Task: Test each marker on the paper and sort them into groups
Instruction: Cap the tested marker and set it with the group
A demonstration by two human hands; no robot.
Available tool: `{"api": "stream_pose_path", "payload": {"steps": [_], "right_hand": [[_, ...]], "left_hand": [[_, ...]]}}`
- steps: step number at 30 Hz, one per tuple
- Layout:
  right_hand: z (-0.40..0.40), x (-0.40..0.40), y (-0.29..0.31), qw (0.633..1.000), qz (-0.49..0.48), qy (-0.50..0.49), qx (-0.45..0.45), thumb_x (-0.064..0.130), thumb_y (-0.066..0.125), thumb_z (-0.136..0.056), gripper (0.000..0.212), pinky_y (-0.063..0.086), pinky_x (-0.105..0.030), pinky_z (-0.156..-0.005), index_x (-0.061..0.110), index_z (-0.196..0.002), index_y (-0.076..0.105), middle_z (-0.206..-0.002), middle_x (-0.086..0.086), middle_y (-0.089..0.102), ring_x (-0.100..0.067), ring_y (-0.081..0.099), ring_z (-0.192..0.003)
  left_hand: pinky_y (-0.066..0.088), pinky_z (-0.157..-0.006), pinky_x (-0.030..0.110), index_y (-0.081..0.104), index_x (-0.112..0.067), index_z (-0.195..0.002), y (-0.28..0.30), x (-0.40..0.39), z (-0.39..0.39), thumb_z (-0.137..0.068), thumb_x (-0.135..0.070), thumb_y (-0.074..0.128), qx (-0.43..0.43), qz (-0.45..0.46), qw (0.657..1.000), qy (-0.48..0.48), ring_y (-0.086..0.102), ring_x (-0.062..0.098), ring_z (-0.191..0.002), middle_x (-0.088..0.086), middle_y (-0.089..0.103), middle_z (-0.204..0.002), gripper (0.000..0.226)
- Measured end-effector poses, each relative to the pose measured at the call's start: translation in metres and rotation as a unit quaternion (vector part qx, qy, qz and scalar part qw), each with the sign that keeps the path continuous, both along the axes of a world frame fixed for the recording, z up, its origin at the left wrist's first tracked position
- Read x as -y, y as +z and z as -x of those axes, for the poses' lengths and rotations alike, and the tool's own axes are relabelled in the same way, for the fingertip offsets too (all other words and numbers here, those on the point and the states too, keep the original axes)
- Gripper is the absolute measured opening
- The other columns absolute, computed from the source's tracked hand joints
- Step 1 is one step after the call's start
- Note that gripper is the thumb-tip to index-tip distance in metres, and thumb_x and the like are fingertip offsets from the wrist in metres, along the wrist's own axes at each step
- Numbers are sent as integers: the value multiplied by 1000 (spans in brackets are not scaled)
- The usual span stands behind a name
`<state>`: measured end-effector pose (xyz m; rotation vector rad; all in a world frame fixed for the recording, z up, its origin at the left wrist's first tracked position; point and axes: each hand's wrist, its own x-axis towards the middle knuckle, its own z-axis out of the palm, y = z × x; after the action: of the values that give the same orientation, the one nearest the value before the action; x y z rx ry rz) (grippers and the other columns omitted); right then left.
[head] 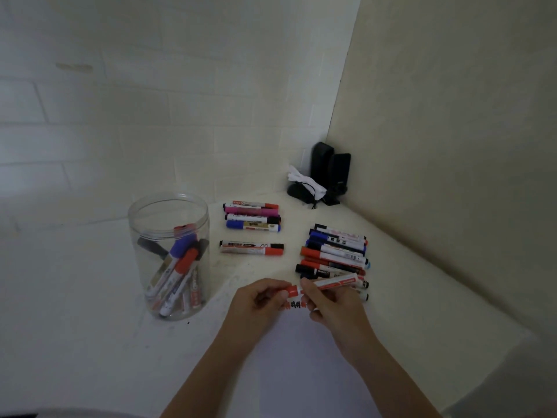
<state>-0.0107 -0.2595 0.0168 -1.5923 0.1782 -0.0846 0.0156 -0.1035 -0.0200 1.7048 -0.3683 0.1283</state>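
Observation:
Both hands hold one red-capped white marker (327,283) level above the white paper (304,357). My left hand (259,300) pinches its red cap end. My right hand (330,300) grips the barrel. Red and black scribbles (297,305) show on the paper just under the hands. A clear plastic jar (168,257) at the left holds several markers. Behind the hands lie a row of several markers (252,217), a pair of markers (251,248) and a larger pile of markers (336,256) at the right.
The white table (75,297) fits into a wall corner. Two black speakers (330,168), a black mouse (300,191) and a crumpled white tissue (303,179) sit in that corner. The table's right edge runs along the beige wall (452,146).

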Motion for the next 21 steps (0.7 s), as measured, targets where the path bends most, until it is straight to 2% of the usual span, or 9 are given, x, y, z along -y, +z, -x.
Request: {"api": "stream_pose_path", "payload": {"steps": [5,10,16,19,21], "right_hand": [[-3,-1,0,1000,-14,8,-6,24,71,-86,16,50,-23,-63,10,-80,71,-69,-5,66,-12,59,-66],[0,-7,1,999,-42,9,-26,23,70,-87,17,45,-19,-56,6,-85,69,-67,-4,62,-10,54,-63],[11,-3,7,995,-81,21,-57,24,69,-87,19,45,-26,-61,6,-88,69,-73,-7,62,-12,55,-66],[20,9,17,991,-108,34,-69,33,68,-88,25,48,-25,-62,11,-98,71,-80,-7,67,-15,60,-71],[25,22,22,990,-123,30,-64,32,67,-89,25,50,-26,-64,11,-102,71,-84,-8,71,-16,64,-74]], "left_hand": [[48,-75,9,73,-16,-101,-1,0,2,-89,-7,63,1,4,1000,8,66,0,-85,-10,73,-91,18],[49,-75,10,74,-16,-98,0,0,4,-88,-4,64,2,17,1000,10,67,1,-82,-11,74,-87,18],[49,-77,12,73,-16,-97,5,1,8,-85,-3,67,8,25,1000,-8,68,3,-85,-10,74,-89,18],[52,-77,17,71,-18,-98,7,0,9,-85,-8,69,-35,74,997,11,69,10,-88,-5,74,-91,17],[54,-78,24,70,-18,-99,7,-2,8,-85,-14,69,-84,147,985,43,69,15,-89,0,74,-92,15]]}}
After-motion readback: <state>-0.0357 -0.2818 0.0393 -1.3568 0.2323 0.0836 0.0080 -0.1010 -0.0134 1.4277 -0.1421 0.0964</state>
